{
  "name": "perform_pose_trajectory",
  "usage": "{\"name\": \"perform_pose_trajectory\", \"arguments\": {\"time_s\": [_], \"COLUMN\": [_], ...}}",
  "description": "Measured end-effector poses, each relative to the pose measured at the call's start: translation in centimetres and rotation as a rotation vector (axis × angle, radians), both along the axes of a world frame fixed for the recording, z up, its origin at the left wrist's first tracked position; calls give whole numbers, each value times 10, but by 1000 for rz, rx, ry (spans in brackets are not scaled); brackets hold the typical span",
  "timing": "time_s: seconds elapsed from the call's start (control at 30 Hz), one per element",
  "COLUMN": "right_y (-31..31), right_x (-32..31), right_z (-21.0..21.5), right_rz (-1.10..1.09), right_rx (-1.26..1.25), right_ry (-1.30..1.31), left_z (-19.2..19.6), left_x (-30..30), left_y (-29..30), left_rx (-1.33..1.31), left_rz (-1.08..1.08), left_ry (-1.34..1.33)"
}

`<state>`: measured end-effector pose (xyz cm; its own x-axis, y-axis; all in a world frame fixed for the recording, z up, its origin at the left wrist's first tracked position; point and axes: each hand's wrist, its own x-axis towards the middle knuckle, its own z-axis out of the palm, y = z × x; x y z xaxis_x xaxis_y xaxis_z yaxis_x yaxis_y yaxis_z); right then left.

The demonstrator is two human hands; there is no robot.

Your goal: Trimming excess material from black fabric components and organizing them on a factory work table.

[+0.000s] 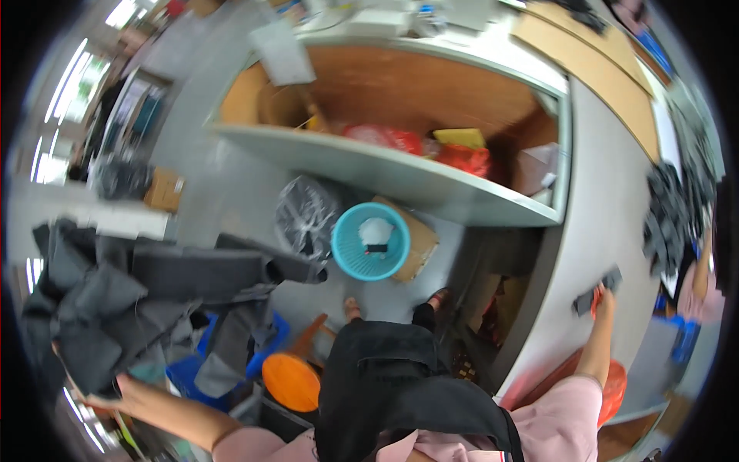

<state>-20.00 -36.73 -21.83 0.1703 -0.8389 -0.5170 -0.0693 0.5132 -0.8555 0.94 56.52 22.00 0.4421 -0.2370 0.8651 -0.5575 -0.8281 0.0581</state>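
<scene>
My left arm stretches out to the left, where my left hand [104, 391] is closed at the lower edge of a large bundle of dark grey cloth [100, 323]. The bundle partly hides its fingers. Long panels of the cloth reach toward the middle, and some hang over a blue crate [265, 343]. Over the grey tabletop [589, 208] on the right, my right hand [604, 300] is closed on a small dark grey cloth piece [586, 302]. Something red-orange shows at its fingers, too small to make out.
A turquoise basket [339, 258] stands on the floor beside a clear plastic bag [304, 212] and a cardboard box [422, 250]. Ahead is a shelf [431, 185] holding red bags. An orange stool [291, 382] stands by my left side. More grey cloth [666, 208] lies at the far right.
</scene>
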Motion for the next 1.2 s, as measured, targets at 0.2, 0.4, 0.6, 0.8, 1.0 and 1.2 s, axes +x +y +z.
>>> {"name": "perform_pose_trajectory", "arguments": {"time_s": [0.2, 0.4, 0.6, 0.8, 1.0, 1.2], "right_y": [114, 410, 658, 850, 994, 1134], "right_x": [16, 110, 253, 404, 536, 748], "right_z": [63, 129, 76, 85, 64, 73], "right_rz": [134, 322, 795, 1304, 1488, 1673], "right_rx": [18, 49, 411, 226, 116, 52], "right_ry": [221, 219, 254, 386, 353, 203], "left_z": [-28, -50, -92, -87, -123, -186], "left_x": [15, 51, 117, 166, 240, 344], "left_y": [87, 240, 339, 402, 488, 558], "left_rx": [-1100, -1451, -1665, -1522, -1646, -1649], "left_rz": [180, -123, -106, 172, 354, 330], "left_ry": [-171, 153, 223, 370, 677, 967]}}
